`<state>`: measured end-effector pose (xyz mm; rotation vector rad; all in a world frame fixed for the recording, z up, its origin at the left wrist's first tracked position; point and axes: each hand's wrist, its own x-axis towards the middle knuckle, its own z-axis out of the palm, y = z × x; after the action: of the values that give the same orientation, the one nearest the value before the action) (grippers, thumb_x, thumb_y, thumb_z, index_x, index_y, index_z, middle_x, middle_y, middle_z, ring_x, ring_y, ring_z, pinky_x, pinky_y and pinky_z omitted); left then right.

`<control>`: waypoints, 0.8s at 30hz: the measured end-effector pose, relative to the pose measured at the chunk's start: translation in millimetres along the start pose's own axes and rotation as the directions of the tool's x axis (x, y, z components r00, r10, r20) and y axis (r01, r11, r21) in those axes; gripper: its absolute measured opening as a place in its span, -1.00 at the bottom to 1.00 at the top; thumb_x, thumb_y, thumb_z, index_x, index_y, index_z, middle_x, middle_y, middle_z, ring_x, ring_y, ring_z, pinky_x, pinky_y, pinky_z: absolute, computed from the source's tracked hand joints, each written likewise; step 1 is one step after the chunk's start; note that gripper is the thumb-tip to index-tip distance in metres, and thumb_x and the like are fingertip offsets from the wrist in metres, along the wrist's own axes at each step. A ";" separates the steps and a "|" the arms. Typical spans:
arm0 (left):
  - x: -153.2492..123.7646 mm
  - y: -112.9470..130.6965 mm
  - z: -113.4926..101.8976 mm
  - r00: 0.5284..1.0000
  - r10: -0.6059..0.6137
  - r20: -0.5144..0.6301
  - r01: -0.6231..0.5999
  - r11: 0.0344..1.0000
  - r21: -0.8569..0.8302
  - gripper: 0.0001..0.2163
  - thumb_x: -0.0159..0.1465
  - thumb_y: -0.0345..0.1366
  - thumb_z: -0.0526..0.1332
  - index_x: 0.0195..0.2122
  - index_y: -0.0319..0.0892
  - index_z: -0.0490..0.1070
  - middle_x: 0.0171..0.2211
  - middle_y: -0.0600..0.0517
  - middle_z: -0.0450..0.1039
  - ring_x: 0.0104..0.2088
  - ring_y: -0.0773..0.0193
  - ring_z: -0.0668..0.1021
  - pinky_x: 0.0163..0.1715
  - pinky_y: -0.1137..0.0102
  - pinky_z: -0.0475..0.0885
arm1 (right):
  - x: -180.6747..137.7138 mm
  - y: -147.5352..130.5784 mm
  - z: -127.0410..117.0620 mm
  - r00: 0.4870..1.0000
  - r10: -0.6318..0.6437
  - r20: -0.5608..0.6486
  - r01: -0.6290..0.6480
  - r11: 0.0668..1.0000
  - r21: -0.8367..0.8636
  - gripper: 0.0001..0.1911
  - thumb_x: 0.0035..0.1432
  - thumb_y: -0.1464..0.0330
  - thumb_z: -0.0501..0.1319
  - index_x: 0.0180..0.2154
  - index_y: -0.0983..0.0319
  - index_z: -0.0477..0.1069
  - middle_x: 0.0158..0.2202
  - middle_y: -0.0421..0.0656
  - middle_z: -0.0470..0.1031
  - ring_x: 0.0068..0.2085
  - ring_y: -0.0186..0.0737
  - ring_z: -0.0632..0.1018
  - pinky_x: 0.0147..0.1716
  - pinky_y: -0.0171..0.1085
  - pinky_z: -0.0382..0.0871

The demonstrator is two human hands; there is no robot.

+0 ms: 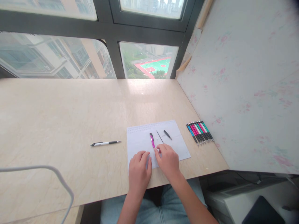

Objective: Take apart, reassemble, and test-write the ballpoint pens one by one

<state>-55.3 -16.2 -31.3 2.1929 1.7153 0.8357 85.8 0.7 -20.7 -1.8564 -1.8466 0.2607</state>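
Observation:
A sheet of white paper (137,137) with handwriting along its top edge lies under both hands. My left hand (140,168) rests on its lower left part, fingers loosely curved and thumb apart, with nothing visible in it. Over the lower middle, my right hand (168,158) has thumb and fingertips drawn together beside the pink pen barrel (152,140); anything between them is too small to make out. Past these fingertips lie a thin dark ink refill (159,136) and a black pen grip (167,134), apart from each other.
Left of the paper lies a white and black pen (106,143). Several coloured pens (199,132) form a row at the right, near the wall (245,93). A white cable (46,168) curves over the table's left front. Windows (149,60) stand behind the table.

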 end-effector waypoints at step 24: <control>-22.6 26.6 1.5 0.959 0.044 0.278 0.085 0.896 -0.436 -0.70 0.38 -0.23 0.00 -0.50 -0.14 0.27 -0.57 0.09 0.27 -0.52 0.32 0.36 -0.48 0.43 0.24 | -34.1 51.1 -20.6 0.999 0.017 0.027 -0.029 0.860 0.510 -0.63 0.29 0.29 0.05 -0.57 0.22 0.29 -0.61 -0.28 0.23 -0.54 -0.35 0.29 -0.50 -0.34 0.16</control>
<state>-36.2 -44.9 -25.5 1.8712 1.2597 0.7719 138.5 -34.4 -34.6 -1.5030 -1.5671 0.7097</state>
